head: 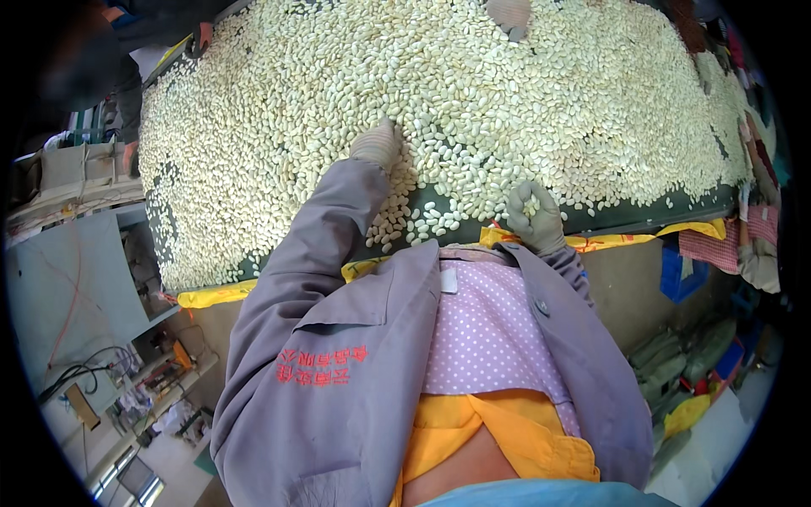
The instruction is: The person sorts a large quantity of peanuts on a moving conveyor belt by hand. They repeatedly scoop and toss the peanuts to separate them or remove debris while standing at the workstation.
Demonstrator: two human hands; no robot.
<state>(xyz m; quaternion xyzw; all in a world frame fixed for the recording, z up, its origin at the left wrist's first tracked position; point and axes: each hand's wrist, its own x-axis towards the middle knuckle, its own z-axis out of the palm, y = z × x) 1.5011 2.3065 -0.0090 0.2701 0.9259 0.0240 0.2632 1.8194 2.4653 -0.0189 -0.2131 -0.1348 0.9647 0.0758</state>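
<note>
Pale, cream-white beans [304, 127] lie spread in a thick layer over a dark green tabletop [621, 217]. My left hand [377, 146], in a light striped glove, reaches into the beans. Its fingertips point down and away from me, and what lies under them is hidden. Nearer the table's front edge, my right hand [537, 218], also gloved, is curled palm up around a few beans [531, 205]. Between the two hands the layer thins, and loose beans [437, 218] show against the green surface.
Yellow plastic sheeting [215, 295] runs along the table's near edge. Across the table is another person's gloved hand [510, 16]; a second person's hand [201, 39] is at the far left corner. A blue crate [683, 272] and stacked sacks [665, 361] are at the right.
</note>
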